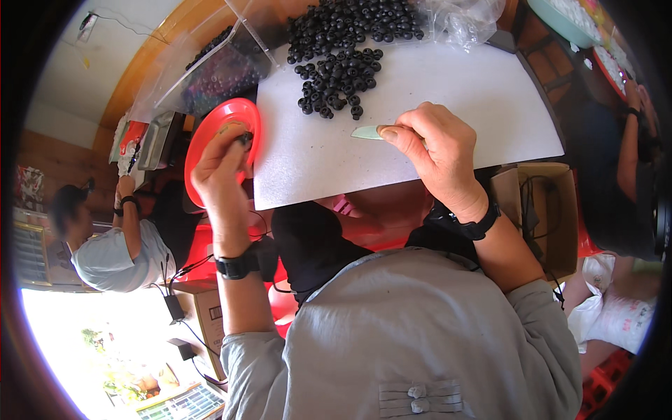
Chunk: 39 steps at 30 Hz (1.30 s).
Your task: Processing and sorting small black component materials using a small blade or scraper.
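Note:
My right hand [442, 143] is closed round the handle of a small knife [366, 132]. Its pale green blade points left over the white work surface [315, 161]. At the left, above a red plastic basin [241, 108], my left hand [218, 164] pinches a small black piece [245, 138], slightly blurred. It resembles the loose round black pieces with holes, like beads, in a pile [339, 77] at the far side of the white surface. A trail of these pieces reaches toward the knife tip.
A clear plastic box [224, 77] with dark pieces stands behind the basin. Crumpled clear plastic bags [465, 21] lie far right of the pile. A cardboard box [549, 210] stands below the surface's right edge. Other people [126, 245] work at the left and right.

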### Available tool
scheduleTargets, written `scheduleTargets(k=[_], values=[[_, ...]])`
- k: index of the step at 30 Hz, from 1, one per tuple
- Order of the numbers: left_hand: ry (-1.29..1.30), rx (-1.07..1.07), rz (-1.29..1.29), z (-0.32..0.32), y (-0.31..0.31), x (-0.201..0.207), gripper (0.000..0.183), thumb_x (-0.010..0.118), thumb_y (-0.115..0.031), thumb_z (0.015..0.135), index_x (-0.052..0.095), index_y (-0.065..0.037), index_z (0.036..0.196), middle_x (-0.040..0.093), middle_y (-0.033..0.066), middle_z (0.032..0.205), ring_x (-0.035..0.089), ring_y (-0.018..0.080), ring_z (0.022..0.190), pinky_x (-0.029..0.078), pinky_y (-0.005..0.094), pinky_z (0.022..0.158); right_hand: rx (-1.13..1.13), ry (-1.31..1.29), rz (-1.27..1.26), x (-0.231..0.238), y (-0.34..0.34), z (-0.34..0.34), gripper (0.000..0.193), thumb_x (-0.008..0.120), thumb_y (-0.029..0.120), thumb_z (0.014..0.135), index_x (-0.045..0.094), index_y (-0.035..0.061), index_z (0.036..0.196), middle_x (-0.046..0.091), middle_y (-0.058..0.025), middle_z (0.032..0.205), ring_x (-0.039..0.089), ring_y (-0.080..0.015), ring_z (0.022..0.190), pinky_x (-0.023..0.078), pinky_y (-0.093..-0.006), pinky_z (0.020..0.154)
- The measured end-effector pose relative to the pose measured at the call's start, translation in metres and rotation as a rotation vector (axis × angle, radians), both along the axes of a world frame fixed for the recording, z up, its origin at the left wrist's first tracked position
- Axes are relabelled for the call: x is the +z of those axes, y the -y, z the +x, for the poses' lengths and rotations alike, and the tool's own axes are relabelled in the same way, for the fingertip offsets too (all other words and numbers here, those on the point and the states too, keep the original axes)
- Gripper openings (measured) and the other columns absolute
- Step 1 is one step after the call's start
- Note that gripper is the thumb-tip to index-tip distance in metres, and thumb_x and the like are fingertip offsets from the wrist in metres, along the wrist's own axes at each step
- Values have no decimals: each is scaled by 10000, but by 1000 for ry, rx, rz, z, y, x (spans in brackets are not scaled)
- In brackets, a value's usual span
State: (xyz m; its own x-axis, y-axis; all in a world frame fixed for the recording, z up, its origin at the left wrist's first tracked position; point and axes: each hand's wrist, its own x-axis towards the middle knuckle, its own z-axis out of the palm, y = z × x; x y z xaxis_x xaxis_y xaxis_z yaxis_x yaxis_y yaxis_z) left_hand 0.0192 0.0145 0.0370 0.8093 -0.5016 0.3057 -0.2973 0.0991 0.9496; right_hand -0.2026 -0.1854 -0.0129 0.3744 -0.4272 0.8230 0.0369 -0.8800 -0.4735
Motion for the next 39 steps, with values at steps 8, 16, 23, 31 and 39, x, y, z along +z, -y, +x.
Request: scheduleTargets(k=[8,16,23,31,39], values=[[963,198,517,23,-4,-18,236,763,-29,819,795,-94,1044,684,99,1071,577,314,1092,498,427,922,-32,-39,-47,2,-1,0,208,839,170,856,652,88,814,628,-36,732,611,-255,668,472,-390,566],[1040,-169,337,-40,87,-16,149,812,-54,792,771,-48,935,665,87,920,579,314,944,508,435,819,-193,-192,-174,17,9,-19,153,807,134,854,666,83,821,619,-63,810,626,-284,770,493,-417,624],[1234,-135,574,-34,115,-28,184,812,-106,792,758,-44,956,657,115,925,586,349,976,532,452,817,-267,-481,-240,7,9,-37,148,795,155,849,686,80,784,646,-65,824,631,-281,786,515,-406,637],[-102,-564,236,-52,74,-12,158,732,-71,954,748,21,1081,711,80,987,618,139,779,499,281,708,-2,-213,202,23,8,-32,156,806,129,910,714,9,870,665,-65,726,621,-159,645,467,-305,592],[-564,-637,-100,-69,61,-27,239,682,-36,1002,694,71,1216,718,149,1023,651,180,819,519,301,691,140,-172,350,17,-3,-10,223,810,212,912,712,32,826,646,-86,661,574,-197,530,429,-340,516]])
